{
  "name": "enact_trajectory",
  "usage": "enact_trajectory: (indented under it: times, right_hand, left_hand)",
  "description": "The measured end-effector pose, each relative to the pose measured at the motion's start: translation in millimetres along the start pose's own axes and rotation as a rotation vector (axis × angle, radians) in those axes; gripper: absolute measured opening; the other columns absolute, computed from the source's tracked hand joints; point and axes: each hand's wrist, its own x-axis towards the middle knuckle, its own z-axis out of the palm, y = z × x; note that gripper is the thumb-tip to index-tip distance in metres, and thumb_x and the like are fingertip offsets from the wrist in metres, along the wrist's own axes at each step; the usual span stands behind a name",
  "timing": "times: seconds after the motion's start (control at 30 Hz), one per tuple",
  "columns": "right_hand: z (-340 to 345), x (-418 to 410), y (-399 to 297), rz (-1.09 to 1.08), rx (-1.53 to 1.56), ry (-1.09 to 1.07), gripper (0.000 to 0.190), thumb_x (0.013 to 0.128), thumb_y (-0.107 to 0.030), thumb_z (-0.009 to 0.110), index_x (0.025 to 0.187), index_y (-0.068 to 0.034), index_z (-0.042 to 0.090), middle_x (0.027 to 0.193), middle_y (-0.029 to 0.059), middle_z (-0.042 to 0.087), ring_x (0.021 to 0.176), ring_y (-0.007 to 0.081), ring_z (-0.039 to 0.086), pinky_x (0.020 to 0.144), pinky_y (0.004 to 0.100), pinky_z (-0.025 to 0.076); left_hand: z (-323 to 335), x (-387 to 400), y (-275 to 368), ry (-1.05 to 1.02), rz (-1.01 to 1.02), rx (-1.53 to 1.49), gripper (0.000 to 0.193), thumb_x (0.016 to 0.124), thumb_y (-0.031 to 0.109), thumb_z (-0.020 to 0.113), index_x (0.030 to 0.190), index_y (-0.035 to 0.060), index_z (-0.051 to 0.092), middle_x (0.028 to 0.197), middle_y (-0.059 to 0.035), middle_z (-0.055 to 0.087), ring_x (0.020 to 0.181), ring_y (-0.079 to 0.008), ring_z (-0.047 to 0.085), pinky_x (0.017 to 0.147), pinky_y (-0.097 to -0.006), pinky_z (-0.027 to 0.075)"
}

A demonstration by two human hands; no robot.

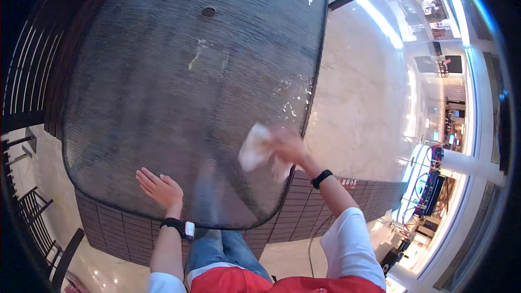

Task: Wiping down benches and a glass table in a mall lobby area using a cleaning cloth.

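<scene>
A dark, ripple-textured glass tabletop point(163, 101) with rounded corners fills the middle of the view. My right hand point(287, 144), blurred, is closed on a white cloth point(255, 148) near the table's right edge. Small bright wet-looking spots lie just beyond that hand. My left hand point(159, 187) hovers over or rests on the near left part of the tabletop, fingers extended, holding nothing; contact with the glass cannot be told. A round hole point(209, 11) shows at the far end, with a pale irregular mark point(197, 55) nearer to me.
Dark slatted furniture point(30, 69) stands at the left, with a slatted chair point(34, 209) below it. Brown decking tiles point(118, 228) lie under the table, on a glossy pale floor point(354, 101). A cable point(311, 252) runs along the floor by my right side.
</scene>
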Motion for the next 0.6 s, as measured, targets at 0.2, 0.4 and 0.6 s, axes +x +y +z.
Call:
enact_trajectory:
  times: [0.2,0.4,0.6]
  right_hand:
    - [-50.1,99.1,24.7,0.303,-0.360,0.683,0.048,0.081,-0.006,0.058,0.126,-0.020,0.066,0.142,0.0153,0.051,0.132,0.0375,0.045,0.108,0.0482,0.036]
    - [16.2,123.2,-76.7,0.478,0.129,0.949,0.067,0.077,0.006,0.053,0.141,-0.013,0.054,0.129,0.0240,0.055,0.121,0.0439,0.050,0.102,0.0509,0.040]
    - [111.7,-59.0,-135.6,-0.421,0.004,-0.003,0.037,0.090,-0.027,0.059,0.123,-0.011,0.062,0.143,0.0141,0.051,0.136,0.0342,0.043,0.110,0.0485,0.038]
  left_hand:
    - [3.9,-1.6,6.3,-0.008,-0.002,0.002,0.061,0.100,0.025,0.032,0.153,-0.0045,0.022,0.160,-0.0245,0.017,0.150,-0.0377,0.015,0.121,-0.0511,0.013]
    - [2.4,-3.4,-1.8,0.002,-0.027,0.016,0.061,0.100,0.025,0.032,0.153,-0.0035,0.022,0.161,-0.0225,0.017,0.150,-0.0365,0.016,0.120,-0.0520,0.016]
    - [5.1,-4.0,2.5,0.053,-0.005,-0.015,0.059,0.100,0.024,0.035,0.153,-0.0002,0.026,0.160,-0.0213,0.022,0.149,-0.0363,0.020,0.120,-0.0498,0.018]
